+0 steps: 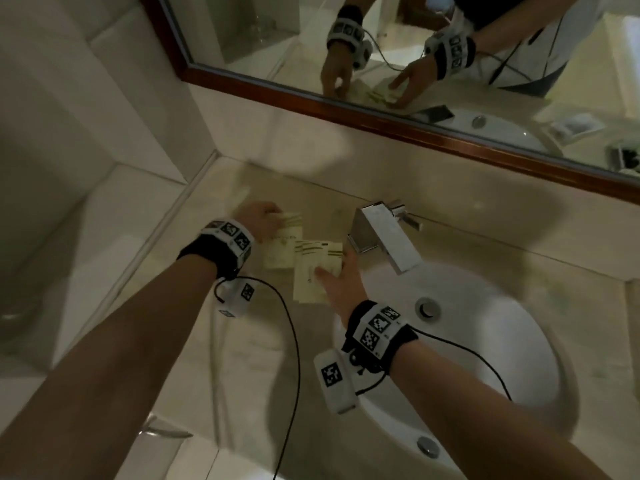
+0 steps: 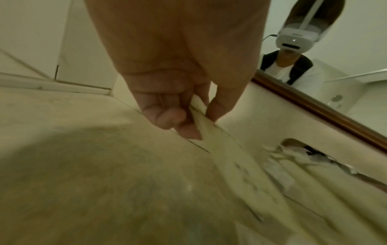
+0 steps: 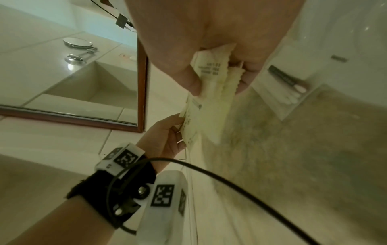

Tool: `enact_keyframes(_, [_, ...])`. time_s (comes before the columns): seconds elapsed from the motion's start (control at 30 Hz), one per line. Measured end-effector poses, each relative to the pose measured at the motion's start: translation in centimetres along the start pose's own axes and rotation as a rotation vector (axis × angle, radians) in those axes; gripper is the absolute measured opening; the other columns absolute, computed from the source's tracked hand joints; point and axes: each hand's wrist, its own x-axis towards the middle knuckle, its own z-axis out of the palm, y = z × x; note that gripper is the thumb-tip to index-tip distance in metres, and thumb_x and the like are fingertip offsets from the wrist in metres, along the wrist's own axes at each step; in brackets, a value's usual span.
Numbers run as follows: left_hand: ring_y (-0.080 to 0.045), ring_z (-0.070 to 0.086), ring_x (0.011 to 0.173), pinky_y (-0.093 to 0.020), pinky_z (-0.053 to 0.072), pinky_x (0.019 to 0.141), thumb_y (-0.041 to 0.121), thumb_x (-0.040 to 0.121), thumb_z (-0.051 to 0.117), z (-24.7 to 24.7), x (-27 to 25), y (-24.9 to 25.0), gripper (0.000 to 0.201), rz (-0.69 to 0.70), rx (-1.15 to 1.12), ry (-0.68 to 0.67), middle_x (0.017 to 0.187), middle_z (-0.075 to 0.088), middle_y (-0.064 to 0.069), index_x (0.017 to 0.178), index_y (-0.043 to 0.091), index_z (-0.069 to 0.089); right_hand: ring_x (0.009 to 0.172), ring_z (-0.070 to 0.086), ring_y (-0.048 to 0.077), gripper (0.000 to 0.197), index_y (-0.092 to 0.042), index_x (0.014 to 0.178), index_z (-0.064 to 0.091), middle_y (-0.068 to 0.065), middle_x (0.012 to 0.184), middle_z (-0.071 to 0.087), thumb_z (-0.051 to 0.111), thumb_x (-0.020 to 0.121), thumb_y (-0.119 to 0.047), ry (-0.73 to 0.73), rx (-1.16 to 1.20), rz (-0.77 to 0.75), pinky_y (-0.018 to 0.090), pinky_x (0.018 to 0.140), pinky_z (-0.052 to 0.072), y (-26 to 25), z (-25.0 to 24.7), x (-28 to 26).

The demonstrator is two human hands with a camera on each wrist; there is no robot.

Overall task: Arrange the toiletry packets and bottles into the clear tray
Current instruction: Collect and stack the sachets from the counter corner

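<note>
I see the cream toiletry packets [image 1: 304, 261] fanned out flat over the beige countertop [image 1: 242, 358], between the side wall and the faucet [image 1: 381, 233]; green stripes mark their upper ends, and they overlap one another. My left hand [image 1: 258, 216] pinches the far-left end of the fan, thumb on one face and curled fingers on the other, as the left wrist view shows plainly; the packet edge [image 2: 201, 119] runs between thumb and fingers there. My right hand [image 1: 341, 282] grips the near-right end, thumb pressed on top of the packets [image 3: 211, 79] and fingers underneath; printed text shows on one packet's back in the right wrist view. From that same view I see my left hand [image 3: 167, 137] at the opposite end of the stack; whether the packets rest on the counter or hang just above it, I cannot tell. Just right of my right hand lies the white sink basin [image 1: 485, 358] with its drain [image 1: 428, 308]; above the counter runs the wood-framed mirror [image 1: 346, 109], where both hands are reflected. Black cables trail from both wrist bands; the head view is somewhat blurred.
</note>
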Motion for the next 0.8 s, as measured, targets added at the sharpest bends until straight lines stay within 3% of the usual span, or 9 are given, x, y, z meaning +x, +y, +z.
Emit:
enact_keyframes(0.07, [-0.018,0.048,0.063,-0.024,0.039,0.054,0.021,0.095,0.047,1.2,-2.2,0.1,0.028,0.014,0.046,-0.072,0.081,0.058,-0.006,0.118,0.007,0.056,0.106,0.052,0.021,0.059,-0.009,0.139,0.025,0.009,0.12,0.049,0.053,0.089,0.003,0.003,0.011,-0.011,0.035,0.091,0.047,0.5,-0.7,-1.4])
enact_keyframes(0.13, [-0.015,0.043,0.057,-0.023,0.036,0.05,0.021,0.095,0.047,2.7,-4.2,0.8,0.029,0.002,0.015,-0.137,0.073,0.052,-0.004,0.12,0.007,0.055,0.103,0.053,0.02,0.045,-0.008,0.131,0.039,0.01,0.121,0.053,0.052,0.089,0.001,-0.007,0.008,-0.013,0.031,0.084,0.049,1.1,-2.0,-2.8])
enact_keyframes(0.2, [-0.014,0.043,0.056,-0.023,0.036,0.049,0.02,0.096,0.048,4.7,-6.4,2.2,0.03,0.01,-0.008,-0.205,0.072,0.05,-0.004,0.122,0.008,0.054,0.104,0.058,0.025,0.025,-0.011,0.112,0.055,0.013,0.117,0.06,0.05,0.09,0.0,-0.036,-0.006,-0.011,0.037,0.089,0.051,2.0,-3.8,-4.1])
enact_keyframes(0.3, [-0.013,0.046,0.054,-0.017,0.042,0.042,0.018,0.096,0.046,8.9,-9.7,5.2,0.029,0.04,0.02,-0.291,0.067,0.051,-0.002,0.124,0.011,0.053,0.109,0.059,0.034,0.025,-0.02,0.094,0.063,0.017,0.116,0.064,0.048,0.09,-0.001,-0.049,-0.044,-0.002,0.053,0.098,0.046,3.3,-8.0,-6.7])
enact_keyframes(0.47, [-0.016,0.054,0.061,-0.017,0.052,0.043,0.01,0.097,0.044,18.4,-14.6,12.0,0.03,0.031,-0.103,-0.454,0.075,0.055,-0.005,0.125,0.001,0.051,0.11,0.057,0.034,0.024,-0.015,0.098,0.059,0.017,0.114,0.061,0.042,0.094,0.001,0.022,0.001,0.037,0.05,0.1,0.045,5.0,-18.2,-12.0])
enact_keyframes(0.57, [-0.02,0.057,0.058,-0.028,0.057,0.052,0.006,0.097,0.042,24.6,-16.8,17.6,0.026,0.033,-0.168,-0.493,0.076,0.054,-0.009,0.119,-0.005,0.05,0.098,0.059,0.032,0.028,0.001,0.117,0.057,0.024,0.12,0.059,0.042,0.094,-0.001,0.072,-0.005,-0.004,0.039,0.086,0.049,5.9,-25.4,-15.2])
enact_keyframes(0.63, [-0.017,0.06,0.045,-0.033,0.058,0.054,0.002,0.097,0.039,28.4,-18.2,21.4,0.025,0.045,-0.203,-0.487,0.069,0.057,-0.01,0.116,-0.009,0.051,0.103,0.058,0.033,0.031,0.001,0.121,0.056,0.022,0.122,0.059,0.043,0.093,-0.003,0.128,-0.041,0.012,0.04,0.089,0.047,6.7,-29.8,-16.6])
enact_keyframes(0.73, [-0.017,0.064,0.047,-0.05,0.05,0.087,0.001,0.098,0.033,33.7,-20.8,27.0,0.028,0.084,-0.168,-0.534,0.05,0.059,-0.009,0.078,-0.005,0.051,0.105,0.059,0.034,0.033,-0.002,0.118,0.058,0.019,0.117,0.062,0.046,0.088,-0.013,0.193,-0.127,0.04,0.044,0.091,0.048,8.2,-36.2,-17.7])
enact_keyframes(0.8, [-0.019,0.064,0.056,-0.05,0.047,0.094,0.007,0.1,0.033,36.8,-22.8,30.3,0.032,0.165,-0.085,-0.566,0.064,0.056,-0.014,0.072,0.002,0.047,0.094,0.057,0.026,0.032,-0.004,0.111,0.057,0.01,0.105,0.061,0.047,0.086,-0.022,0.236,-0.183,0.048,0.036,0.082,0.047,9.2,-40.3,-18.3])
